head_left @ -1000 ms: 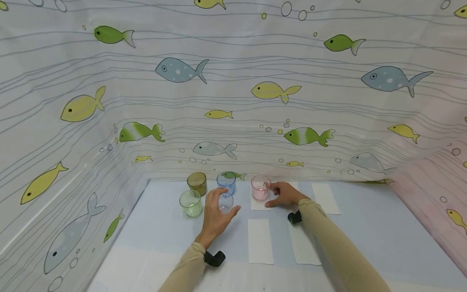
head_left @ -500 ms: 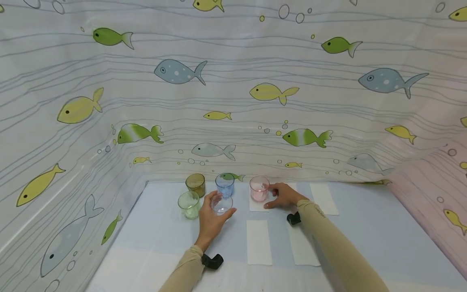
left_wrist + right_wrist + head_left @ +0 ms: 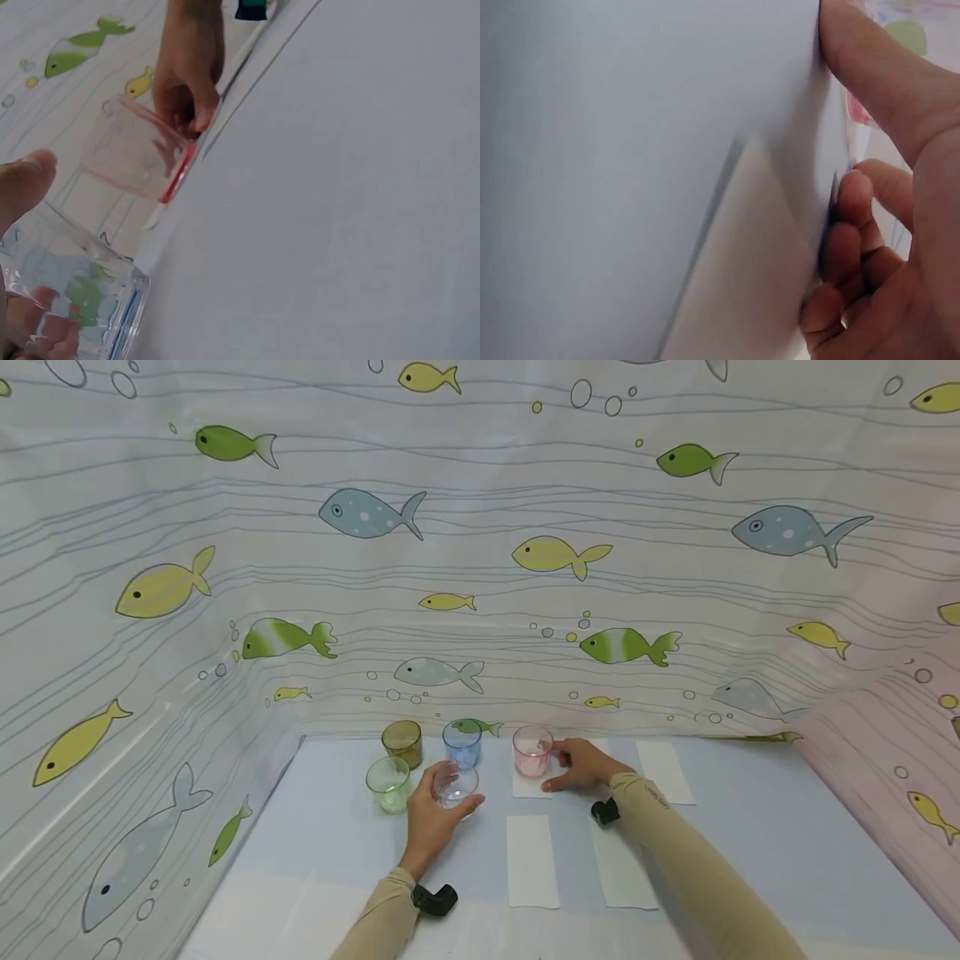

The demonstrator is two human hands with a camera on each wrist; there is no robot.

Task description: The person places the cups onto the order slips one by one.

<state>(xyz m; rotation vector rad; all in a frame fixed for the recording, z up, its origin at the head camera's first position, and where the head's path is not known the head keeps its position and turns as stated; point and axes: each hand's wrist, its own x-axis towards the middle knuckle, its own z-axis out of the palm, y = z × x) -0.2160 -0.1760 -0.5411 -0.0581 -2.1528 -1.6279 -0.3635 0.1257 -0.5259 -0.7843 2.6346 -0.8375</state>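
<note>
My left hand [image 3: 433,818] curls round a clear glass tumbler [image 3: 457,787]; in the left wrist view the fingers show through the clear glass [image 3: 82,292], and the thumb [image 3: 30,180] is beside its wall. My right hand [image 3: 588,764] stays at the right side of a pink glass [image 3: 533,753], which stands on a white paper strip. Its fingers are loosely bent and not wrapped round that glass; whether they touch it I cannot tell. Only a sliver of pink glass [image 3: 857,111] appears behind the thumb in the right wrist view.
A blue glass [image 3: 462,745] stands behind the clear one. An amber glass [image 3: 402,745] and a green glass [image 3: 389,786] are to the left. White strips lie nearer me [image 3: 532,862] and at the right [image 3: 666,772]. A fish-print curtain [image 3: 480,568] surrounds the table.
My left hand has closed in round the clear glass, its fingers and thumb coming nearer the wall. My right hand and the pink glass have stayed in place.
</note>
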